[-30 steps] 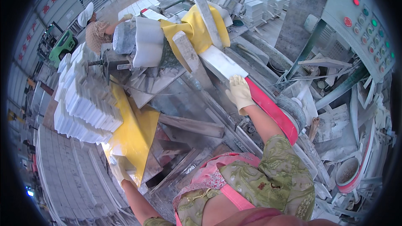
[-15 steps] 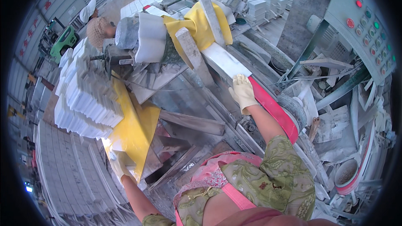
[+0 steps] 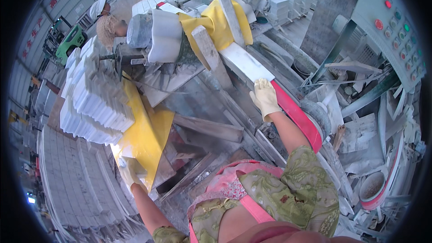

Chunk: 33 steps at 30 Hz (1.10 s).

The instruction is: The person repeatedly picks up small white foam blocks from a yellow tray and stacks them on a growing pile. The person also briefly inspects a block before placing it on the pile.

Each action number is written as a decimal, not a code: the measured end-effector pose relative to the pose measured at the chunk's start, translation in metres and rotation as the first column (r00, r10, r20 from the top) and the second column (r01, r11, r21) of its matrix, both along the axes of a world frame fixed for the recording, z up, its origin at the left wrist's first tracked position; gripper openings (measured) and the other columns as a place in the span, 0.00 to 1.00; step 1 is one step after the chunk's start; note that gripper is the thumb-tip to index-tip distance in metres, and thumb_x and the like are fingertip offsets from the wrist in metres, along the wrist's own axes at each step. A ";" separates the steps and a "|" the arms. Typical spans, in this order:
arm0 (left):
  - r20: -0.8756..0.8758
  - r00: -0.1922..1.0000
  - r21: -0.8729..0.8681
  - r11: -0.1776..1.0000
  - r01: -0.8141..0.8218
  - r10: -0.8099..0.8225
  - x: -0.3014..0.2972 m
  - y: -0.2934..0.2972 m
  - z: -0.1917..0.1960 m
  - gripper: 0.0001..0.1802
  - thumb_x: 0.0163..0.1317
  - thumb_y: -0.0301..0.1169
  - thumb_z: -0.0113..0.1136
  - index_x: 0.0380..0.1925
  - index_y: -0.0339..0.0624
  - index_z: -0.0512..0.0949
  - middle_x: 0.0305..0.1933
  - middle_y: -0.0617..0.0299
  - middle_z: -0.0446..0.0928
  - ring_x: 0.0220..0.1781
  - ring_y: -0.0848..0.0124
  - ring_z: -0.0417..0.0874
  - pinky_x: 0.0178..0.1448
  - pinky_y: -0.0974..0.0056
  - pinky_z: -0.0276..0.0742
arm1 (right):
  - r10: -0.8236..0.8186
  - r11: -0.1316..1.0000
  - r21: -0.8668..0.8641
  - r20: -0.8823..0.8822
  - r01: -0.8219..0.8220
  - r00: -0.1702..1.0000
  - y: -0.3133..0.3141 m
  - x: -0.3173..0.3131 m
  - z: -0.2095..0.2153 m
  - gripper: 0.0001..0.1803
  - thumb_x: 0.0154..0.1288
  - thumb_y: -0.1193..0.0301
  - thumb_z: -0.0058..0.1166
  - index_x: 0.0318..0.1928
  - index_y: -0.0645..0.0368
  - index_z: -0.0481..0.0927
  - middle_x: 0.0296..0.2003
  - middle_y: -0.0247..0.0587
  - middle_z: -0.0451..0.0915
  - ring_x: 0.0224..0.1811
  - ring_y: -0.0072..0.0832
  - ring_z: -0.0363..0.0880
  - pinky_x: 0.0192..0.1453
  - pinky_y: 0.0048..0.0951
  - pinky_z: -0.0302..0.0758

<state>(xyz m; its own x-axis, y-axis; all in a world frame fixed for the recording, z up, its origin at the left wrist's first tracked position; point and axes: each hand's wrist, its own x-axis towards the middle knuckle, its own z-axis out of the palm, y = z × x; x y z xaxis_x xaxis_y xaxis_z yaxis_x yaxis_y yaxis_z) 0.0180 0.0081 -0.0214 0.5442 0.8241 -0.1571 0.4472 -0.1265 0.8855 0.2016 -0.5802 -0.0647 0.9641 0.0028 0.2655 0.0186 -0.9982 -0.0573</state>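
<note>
My right hand (image 3: pixel 264 99), in a cream glove, lies flat with its fingers stretched out at the near end of a long white stone slab (image 3: pixel 247 64). The slab rests on the machine's narrow bed, its far end under a yellow sheet (image 3: pixel 220 15). Beside that hand runs a red strip (image 3: pixel 297 117). My left hand (image 3: pixel 129 172), also gloved, is at the near edge of another yellow sheet (image 3: pixel 155 130), below a stack of white slabs (image 3: pixel 96 94). Glare and shadow blur its fingers, and I cannot make out whether it holds anything.
A control panel (image 3: pixel 396 27) with coloured buttons stands at the right. Two worn bars (image 3: pixel 210 54) rise beside the slab. A machine drum (image 3: pixel 164 36) lies beyond the left stack. At the far left are a person in a white cap (image 3: pixel 98 6) and a green forklift (image 3: pixel 71 44).
The view has shifted slightly. My right hand stays flat at the slab's near end and my left hand stays at the yellow sheet's edge. The person in the cap has turned slightly.
</note>
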 end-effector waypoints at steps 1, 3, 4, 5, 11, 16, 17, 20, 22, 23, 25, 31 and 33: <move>-0.010 1.000 0.002 1.000 0.000 0.000 -0.001 -0.001 0.000 0.37 0.61 0.40 0.65 0.68 0.35 0.67 0.60 0.51 0.76 0.56 0.61 0.79 0.60 0.56 0.76 | -0.010 1.000 -0.008 -0.045 0.010 0.999 0.000 -0.001 0.002 0.33 0.69 0.55 0.55 0.64 0.67 0.72 0.64 0.53 0.73 0.71 0.45 0.68 0.77 0.44 0.61; 0.128 0.991 -0.034 0.998 0.051 -0.046 -0.003 -0.004 -0.001 0.37 0.61 0.41 0.65 0.67 0.35 0.68 0.60 0.52 0.76 0.56 0.62 0.79 0.61 0.56 0.75 | 0.001 0.999 0.032 -0.031 0.000 1.000 -0.002 -0.002 0.005 0.31 0.69 0.55 0.55 0.62 0.66 0.73 0.60 0.53 0.75 0.67 0.46 0.70 0.72 0.44 0.66; 0.154 0.987 -0.063 0.996 0.056 -0.046 -0.007 -0.005 -0.001 0.37 0.61 0.41 0.65 0.67 0.36 0.68 0.60 0.52 0.76 0.56 0.62 0.79 0.62 0.57 0.75 | 0.014 0.998 0.060 -0.031 -0.012 0.999 -0.003 -0.003 0.004 0.30 0.69 0.55 0.55 0.61 0.66 0.74 0.58 0.53 0.76 0.65 0.47 0.72 0.70 0.44 0.69; 0.164 0.985 -0.045 0.997 0.063 -0.055 -0.007 -0.006 0.001 0.36 0.61 0.41 0.65 0.67 0.36 0.69 0.60 0.53 0.76 0.57 0.62 0.79 0.62 0.56 0.74 | 0.010 0.999 0.044 -0.056 -0.008 0.998 -0.004 -0.004 0.003 0.29 0.69 0.55 0.55 0.61 0.65 0.74 0.56 0.52 0.76 0.63 0.46 0.72 0.69 0.44 0.70; 0.027 1.000 -0.033 0.999 0.009 -0.008 -0.006 -0.022 0.022 0.35 0.61 0.42 0.65 0.65 0.37 0.70 0.58 0.53 0.76 0.58 0.62 0.78 0.63 0.57 0.73 | 0.073 0.994 -0.092 0.093 -0.064 0.993 -0.010 -0.012 -0.011 0.29 0.73 0.55 0.50 0.63 0.65 0.73 0.63 0.53 0.75 0.65 0.45 0.72 0.68 0.44 0.71; 0.010 1.000 -0.035 0.999 0.004 -0.003 -0.006 -0.042 0.038 0.36 0.62 0.43 0.64 0.66 0.37 0.68 0.58 0.52 0.76 0.59 0.62 0.77 0.64 0.58 0.72 | 0.023 0.999 0.041 -0.144 -0.017 0.989 -0.018 -0.009 0.013 0.26 0.74 0.52 0.47 0.57 0.58 0.83 0.53 0.54 0.83 0.58 0.47 0.80 0.65 0.43 0.74; 0.024 1.000 -0.046 0.999 -0.005 0.006 -0.006 -0.045 0.039 0.36 0.62 0.44 0.64 0.67 0.37 0.68 0.59 0.52 0.76 0.59 0.62 0.77 0.64 0.58 0.72 | 0.030 0.994 0.106 -0.204 -0.008 0.978 -0.020 -0.003 0.020 0.25 0.74 0.51 0.47 0.55 0.56 0.85 0.49 0.53 0.85 0.55 0.47 0.82 0.64 0.43 0.74; 0.036 0.999 -0.024 1.000 -0.002 0.003 -0.005 -0.046 0.040 0.37 0.63 0.44 0.63 0.68 0.38 0.66 0.59 0.51 0.76 0.59 0.62 0.77 0.65 0.59 0.72 | 0.042 0.979 0.201 0.016 -0.045 0.999 -0.030 0.022 0.031 0.24 0.73 0.50 0.48 0.49 0.52 0.88 0.42 0.50 0.87 0.48 0.49 0.84 0.60 0.44 0.77; 0.006 1.000 -0.042 0.999 0.000 0.001 -0.003 -0.043 0.040 0.38 0.62 0.42 0.63 0.69 0.37 0.66 0.60 0.50 0.76 0.61 0.61 0.77 0.66 0.59 0.71 | 0.040 0.973 0.223 0.065 -0.054 0.997 -0.033 0.048 0.028 0.27 0.71 0.48 0.50 0.56 0.53 0.85 0.52 0.47 0.85 0.54 0.47 0.81 0.62 0.43 0.74; 0.003 1.000 -0.044 0.999 0.007 -0.007 -0.003 -0.040 0.039 0.38 0.62 0.41 0.64 0.70 0.36 0.66 0.61 0.50 0.76 0.62 0.61 0.77 0.66 0.58 0.71 | 0.067 0.972 0.215 0.119 -0.091 0.991 -0.033 0.063 0.024 0.27 0.71 0.48 0.50 0.58 0.53 0.83 0.54 0.47 0.84 0.56 0.47 0.80 0.64 0.42 0.73; -0.019 1.000 -0.051 0.999 -0.004 0.003 -0.004 -0.032 0.035 0.38 0.62 0.41 0.64 0.70 0.36 0.66 0.61 0.50 0.76 0.62 0.61 0.77 0.66 0.58 0.71 | 0.099 0.979 0.169 0.079 -0.111 0.992 -0.029 0.093 0.014 0.32 0.70 0.46 0.51 0.66 0.52 0.77 0.62 0.44 0.78 0.66 0.46 0.72 0.72 0.43 0.66; 0.005 1.000 0.070 0.997 0.014 -0.014 -0.004 0.006 0.004 0.39 0.61 0.40 0.64 0.70 0.35 0.67 0.62 0.49 0.77 0.62 0.60 0.78 0.66 0.58 0.72 | 0.111 0.990 0.071 0.110 -0.120 0.988 0.011 0.161 0.001 0.36 0.67 0.44 0.53 0.66 0.55 0.75 0.66 0.44 0.72 0.70 0.43 0.65 0.70 0.50 0.63; -0.006 1.000 0.097 0.995 0.017 -0.016 -0.007 0.020 -0.009 0.39 0.61 0.40 0.64 0.70 0.35 0.67 0.62 0.49 0.77 0.63 0.60 0.78 0.66 0.58 0.72 | 0.106 0.990 0.086 0.066 -0.111 0.992 0.023 0.183 -0.001 0.38 0.70 0.43 0.49 0.71 0.56 0.70 0.71 0.45 0.68 0.76 0.45 0.60 0.76 0.54 0.58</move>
<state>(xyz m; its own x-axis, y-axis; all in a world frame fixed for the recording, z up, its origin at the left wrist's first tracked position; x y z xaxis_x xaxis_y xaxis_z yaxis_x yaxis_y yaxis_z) 0.0112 0.0283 -0.0305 0.5573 0.8265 -0.0797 0.4489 -0.2192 0.8663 0.3848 -0.5575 -0.0661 0.9414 0.0802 0.3277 0.1329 -0.9809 -0.1420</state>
